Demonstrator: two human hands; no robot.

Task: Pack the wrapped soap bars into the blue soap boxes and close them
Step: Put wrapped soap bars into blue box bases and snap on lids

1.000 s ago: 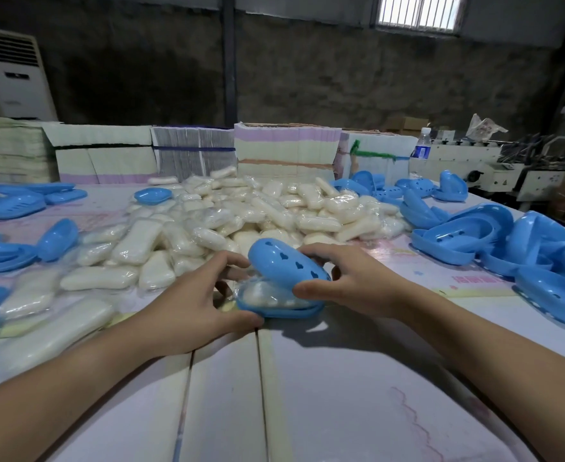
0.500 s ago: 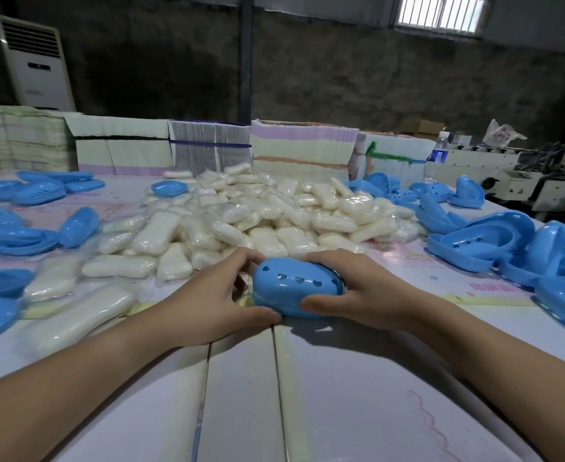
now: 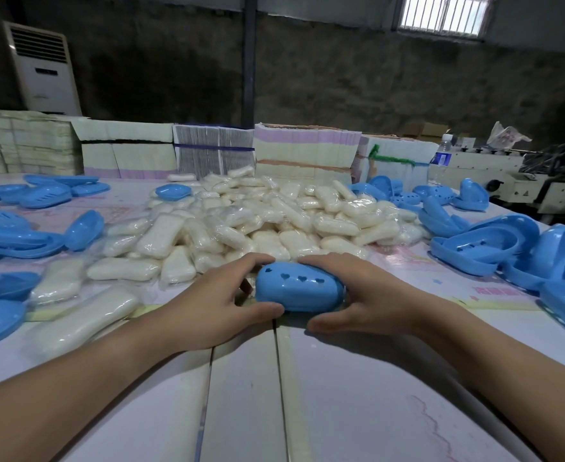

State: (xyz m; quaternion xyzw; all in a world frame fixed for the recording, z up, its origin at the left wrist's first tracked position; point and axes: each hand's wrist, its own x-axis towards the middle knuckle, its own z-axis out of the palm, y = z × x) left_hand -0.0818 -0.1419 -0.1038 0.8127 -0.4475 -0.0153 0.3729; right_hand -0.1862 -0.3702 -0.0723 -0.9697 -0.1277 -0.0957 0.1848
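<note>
Item, left: loose blue box halves lie unfilled on the surface. Our left hand curls round one end of the closed blue soap box, thumb in front; our right hand clasps the other end. We judge this box packed and shut. Behind it a large heap of wrapped soap bars awaits packing; right, more open halves. Pink print at right is unreadable.
</note>
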